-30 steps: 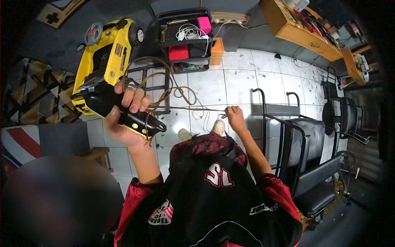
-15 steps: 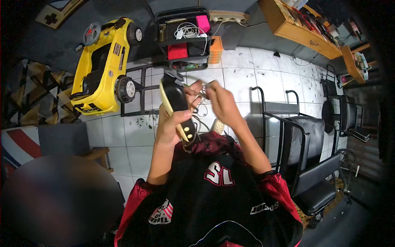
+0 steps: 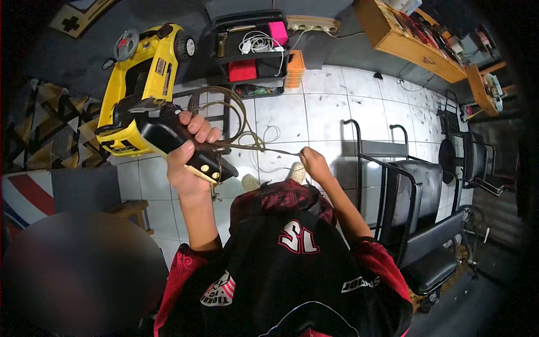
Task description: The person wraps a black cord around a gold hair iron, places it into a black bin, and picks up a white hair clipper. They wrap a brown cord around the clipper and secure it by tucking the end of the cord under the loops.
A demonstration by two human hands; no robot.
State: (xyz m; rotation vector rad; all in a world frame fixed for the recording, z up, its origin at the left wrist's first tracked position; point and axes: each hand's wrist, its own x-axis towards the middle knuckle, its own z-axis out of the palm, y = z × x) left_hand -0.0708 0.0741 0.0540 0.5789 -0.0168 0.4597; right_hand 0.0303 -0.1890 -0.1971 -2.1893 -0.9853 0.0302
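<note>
The left hand (image 3: 191, 168) grips the glossy black hair clipper (image 3: 161, 135); the right hand (image 3: 315, 164), now drawn apart, pinches the thin olive-brown cord (image 3: 278, 150).

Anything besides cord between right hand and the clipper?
Nothing visible: only the cord crosses the gap from the right hand toward the clipper, which the left hand holds.

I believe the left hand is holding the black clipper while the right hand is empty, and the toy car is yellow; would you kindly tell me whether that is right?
Not quite: the right hand is not empty, as the head view shows it holding the cord. The left hand does hold the black clipper, and the toy car is yellow.
</note>
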